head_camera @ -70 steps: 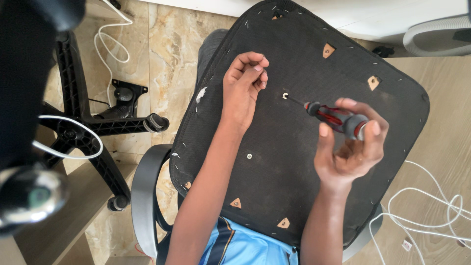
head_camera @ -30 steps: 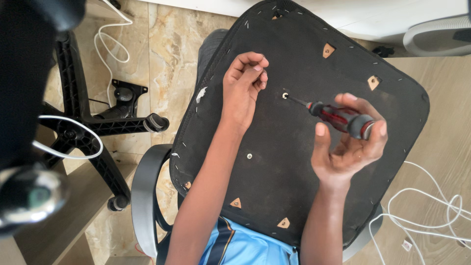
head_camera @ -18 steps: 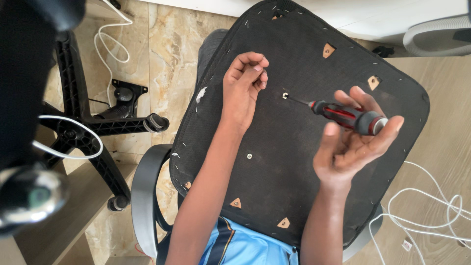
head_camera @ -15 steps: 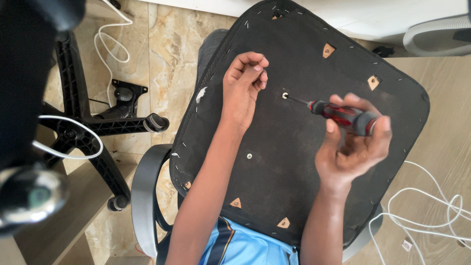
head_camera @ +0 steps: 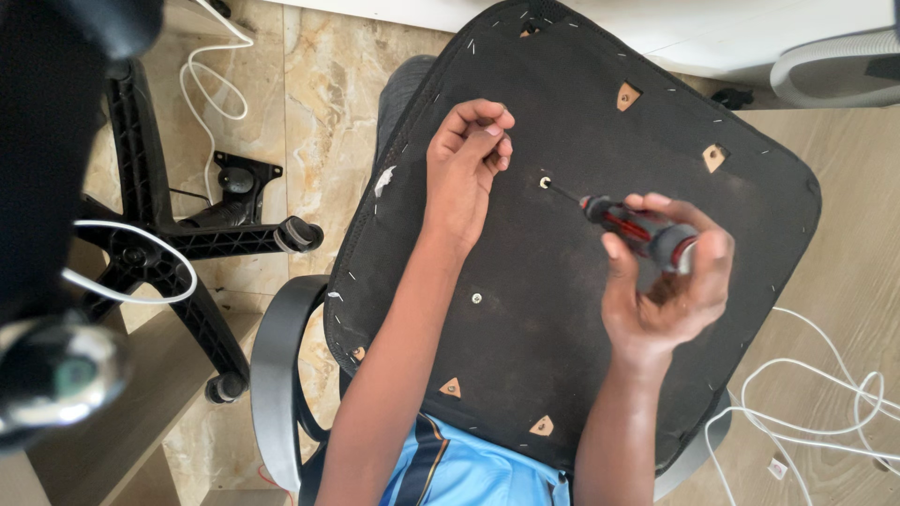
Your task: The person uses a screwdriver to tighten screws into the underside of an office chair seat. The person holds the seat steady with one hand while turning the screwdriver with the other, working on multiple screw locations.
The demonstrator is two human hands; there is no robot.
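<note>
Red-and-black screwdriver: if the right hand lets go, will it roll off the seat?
Probably. The red-and-black screwdriver has a rounded handle, and the black fabric seat underside looks tilted. Only the right hand holds it; its thin tip merely sits in the screw hole.

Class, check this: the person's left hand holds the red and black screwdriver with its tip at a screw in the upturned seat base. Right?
Not quite. The head view shows the right hand holding the red and black screwdriver; its tip is at the screw in the seat base.
</note>
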